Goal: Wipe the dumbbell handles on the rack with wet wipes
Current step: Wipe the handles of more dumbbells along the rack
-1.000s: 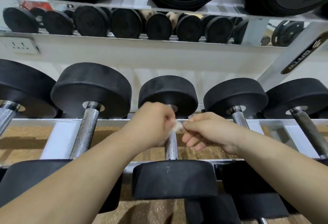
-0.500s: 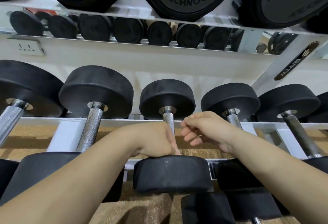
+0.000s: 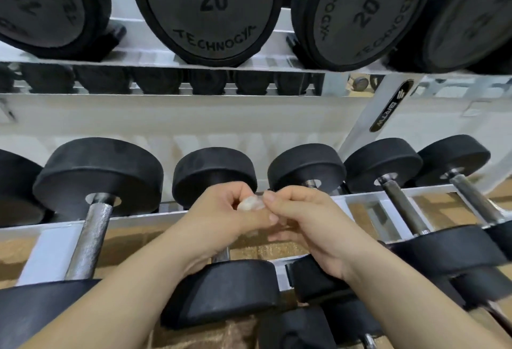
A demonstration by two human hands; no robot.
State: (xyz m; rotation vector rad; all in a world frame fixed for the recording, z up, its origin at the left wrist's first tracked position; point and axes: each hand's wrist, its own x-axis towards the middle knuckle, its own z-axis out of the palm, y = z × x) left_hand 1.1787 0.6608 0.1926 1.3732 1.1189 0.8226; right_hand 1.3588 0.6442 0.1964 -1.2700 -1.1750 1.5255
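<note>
left hand: I'm curling my left hand (image 3: 221, 218) around a wadded wet wipe (image 3: 250, 204), with my fingers folding in over it.
right hand: I'm pinching the wipe's right edge with my right hand (image 3: 304, 227), thumb against forefinger. The other fingers are hanging loosely curled underneath.
wipe: it's sitting between both hands. It's small, white and crumpled, slightly see-through, and my fingers are hiding most of it.
handle, where: the dumbbell handle (image 3: 221, 255) is lying directly under my left palm. Only a short stub is showing, just below the grip.
handle, axis: the long axis is running straight away from me. The near end is meeting the near head (image 3: 221, 290) below my wrists. The far end is pointing at the far head (image 3: 213, 171), just beyond my knuckles.
handle, look: the stub is showing shiny chrome. The rest is hiding under my hand.
contact: I can't tell whether my palm is touching the bar.
heads: both are looking round, matte and black.
left of grip: a knurled silver handle (image 3: 91, 235) is lying roughly parallel.
right of grip: the darker handles (image 3: 401, 204) are fanning off to the right.
rack: the white rail (image 3: 360, 199) is crossing behind my hands.
above grip: the heads marked 20 (image 3: 210, 8) are sitting on the upper shelf.
</note>
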